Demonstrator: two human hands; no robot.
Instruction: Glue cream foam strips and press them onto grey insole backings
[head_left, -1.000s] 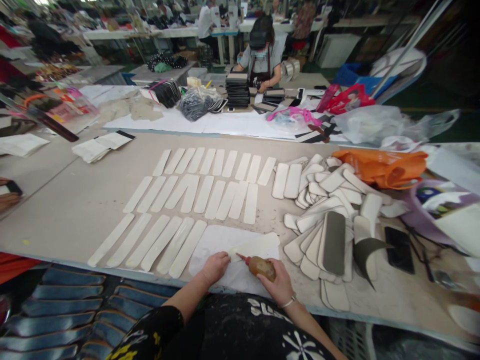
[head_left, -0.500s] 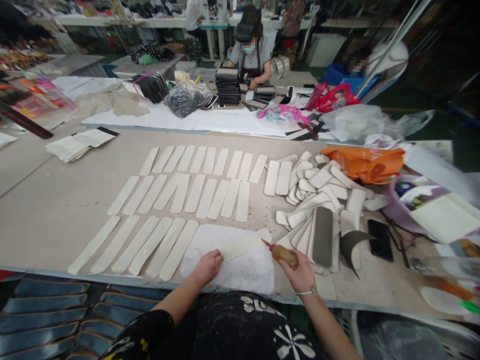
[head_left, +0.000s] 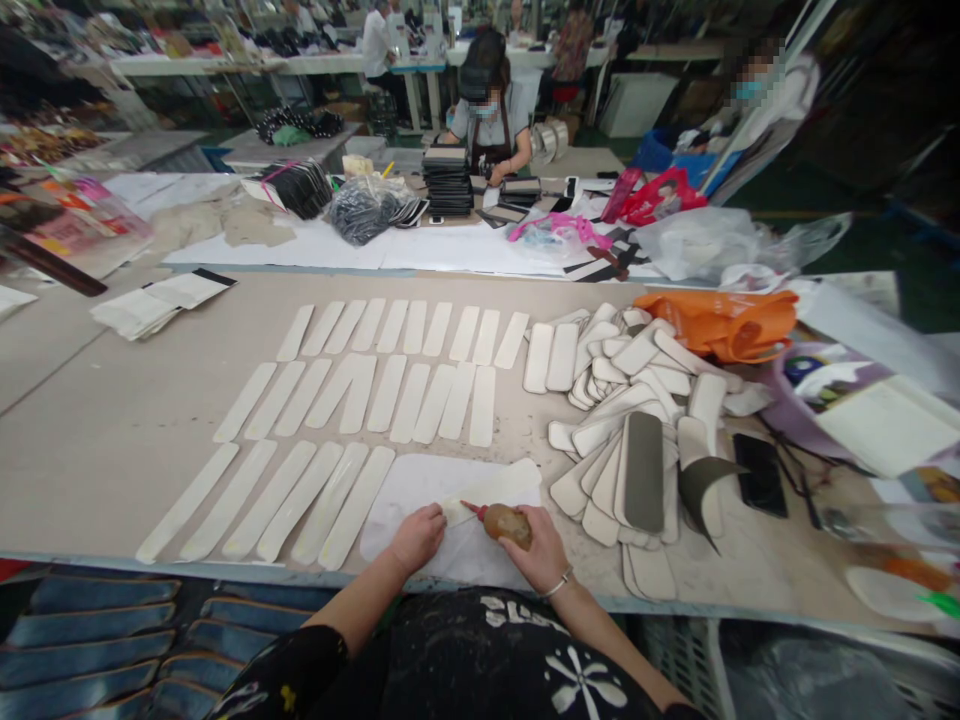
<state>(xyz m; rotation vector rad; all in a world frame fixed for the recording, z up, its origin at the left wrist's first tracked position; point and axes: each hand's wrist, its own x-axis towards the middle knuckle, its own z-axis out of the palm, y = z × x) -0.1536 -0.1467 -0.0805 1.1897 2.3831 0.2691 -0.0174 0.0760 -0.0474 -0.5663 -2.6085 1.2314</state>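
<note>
One amber squeeze bottle (head_left: 506, 525) with one red nozzle (head_left: 471, 509) is above one pale strip (head_left: 506, 486), which lies slantwise on one white sheet (head_left: 472, 562) near the front edge of the worktable (head_left: 135, 420). The right hand (head_left: 541, 552) grips this bottle, with its fingers closed around the body, and the nozzle points to the left, toward the left end of the strip. I cannot tell whether the tip touches the surface. The left hand (head_left: 418, 537) is at this same end, with its fingers drawn together; whether they pinch the strip or only press it, I cannot tell. One bracelet (head_left: 557, 583) is on the right wrist.

To the left of the sheet, six strips make the front row (head_left: 270, 500). Behind it I count ten in the middle row (head_left: 386, 393), two of them meeting at their tops, and ten shorter-looking ones in the back row (head_left: 392, 326). To the right, two pale pieces (head_left: 561, 356) lie side by side next to one loose pile (head_left: 630, 380), whose pieces overlap too much to count. One piece with a dark face (head_left: 643, 472) lies on top at the front, and one curled dark piece (head_left: 705, 490) is just beside it. Farther right are one black phone (head_left: 759, 475), one purple basin (head_left: 791, 400) and one orange bag (head_left: 720, 325). Across the table, one co-worker (head_left: 491, 130) sits behind one tall dark stack (head_left: 448, 182).
</note>
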